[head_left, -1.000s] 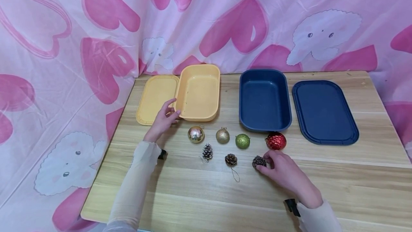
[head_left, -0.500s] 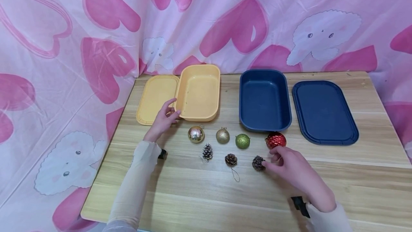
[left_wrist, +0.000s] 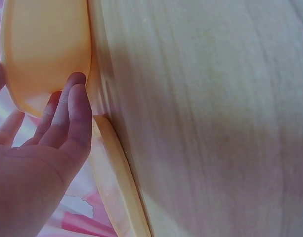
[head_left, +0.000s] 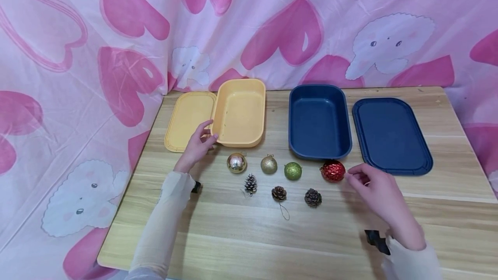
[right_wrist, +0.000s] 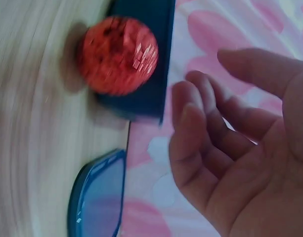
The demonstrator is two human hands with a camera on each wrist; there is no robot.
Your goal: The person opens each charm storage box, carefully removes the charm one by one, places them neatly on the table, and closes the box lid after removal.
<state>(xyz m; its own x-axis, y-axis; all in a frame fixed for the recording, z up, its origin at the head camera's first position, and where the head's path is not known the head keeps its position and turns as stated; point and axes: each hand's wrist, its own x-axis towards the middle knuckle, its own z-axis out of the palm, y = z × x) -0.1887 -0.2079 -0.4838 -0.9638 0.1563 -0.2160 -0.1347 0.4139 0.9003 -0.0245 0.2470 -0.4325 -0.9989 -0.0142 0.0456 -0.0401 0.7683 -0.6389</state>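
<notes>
My left hand (head_left: 196, 147) rests at the near left corner of the yellow box (head_left: 240, 141); in the left wrist view its fairly straight fingers (left_wrist: 78, 111) lie against the box wall. Loosely bent and holding nothing, my right hand (head_left: 379, 191) is just right of a shiny red ball ornament (head_left: 333, 171). The right wrist view shows space between that hand and the ornament. Left of it, in a row, lie a green glitter ball (head_left: 293, 171), a gold glitter ball (head_left: 269, 164) and a shiny gold ball (head_left: 236, 163). Pinecones (head_left: 313, 198), (head_left: 279, 193), (head_left: 250, 184) lie nearer me.
A dark blue box (head_left: 320, 124) stands behind the red ornament, its lid (head_left: 393, 136) flat to the right. The yellow lid (head_left: 188, 120) lies left of the yellow box. A pink heart-print cloth (head_left: 280, 25) hangs behind the wooden table (head_left: 249, 241).
My right hand has let go of the rightmost pinecone and moved right, to beside the red ornament. The pinecone stays on the table. My left hand has kept its place.
</notes>
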